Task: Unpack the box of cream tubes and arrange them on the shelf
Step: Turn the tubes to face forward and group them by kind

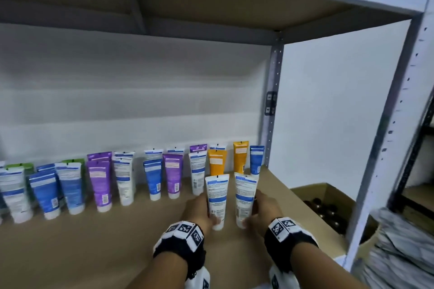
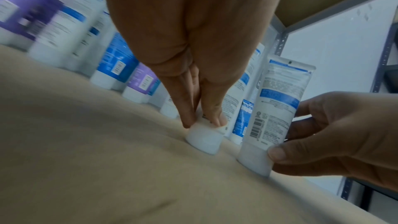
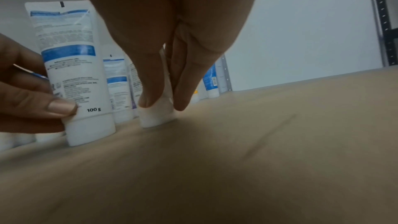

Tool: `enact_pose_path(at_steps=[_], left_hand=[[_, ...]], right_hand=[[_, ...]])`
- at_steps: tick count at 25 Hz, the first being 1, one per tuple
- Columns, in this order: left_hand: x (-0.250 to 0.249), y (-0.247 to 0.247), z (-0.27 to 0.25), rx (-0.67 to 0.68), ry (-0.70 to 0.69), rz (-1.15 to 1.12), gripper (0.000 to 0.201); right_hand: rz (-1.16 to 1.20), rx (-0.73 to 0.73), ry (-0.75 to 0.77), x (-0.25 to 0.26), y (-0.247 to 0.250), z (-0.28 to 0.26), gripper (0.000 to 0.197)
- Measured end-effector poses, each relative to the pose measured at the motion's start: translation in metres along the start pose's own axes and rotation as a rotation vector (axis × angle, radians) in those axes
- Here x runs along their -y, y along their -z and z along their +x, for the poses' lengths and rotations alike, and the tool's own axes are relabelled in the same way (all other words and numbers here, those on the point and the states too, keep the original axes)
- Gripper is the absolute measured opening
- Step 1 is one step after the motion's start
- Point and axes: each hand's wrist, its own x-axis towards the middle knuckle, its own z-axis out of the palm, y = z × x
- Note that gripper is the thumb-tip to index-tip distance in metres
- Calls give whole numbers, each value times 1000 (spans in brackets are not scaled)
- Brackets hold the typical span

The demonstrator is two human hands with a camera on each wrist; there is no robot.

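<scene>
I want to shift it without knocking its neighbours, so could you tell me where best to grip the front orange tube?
Pinch the front orange tube near its flat crimped top, reaching from above: it stands cap-down, close between a white tube and others.

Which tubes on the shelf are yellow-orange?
Two: the yellow-orange tubes and stand near the right end of the back rows, just left of the last blue tube. All the others are white, blue, purple or green.

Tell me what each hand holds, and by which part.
Left hand grips a white cream tube low on its body by the cap; right hand grips another white tube likewise.
</scene>
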Motion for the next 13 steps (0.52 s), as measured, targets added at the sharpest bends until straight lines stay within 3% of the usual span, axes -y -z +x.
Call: enact_pose_path(at_steps=[6, 13], left_hand=[[-29, -39, 65, 2, -84, 64, 56], [-46, -61, 121, 9, -60, 205, 48]], right_hand=[[-118, -11, -22, -25, 33, 52, 63], [-107, -46, -72, -39, 44, 105, 60]])
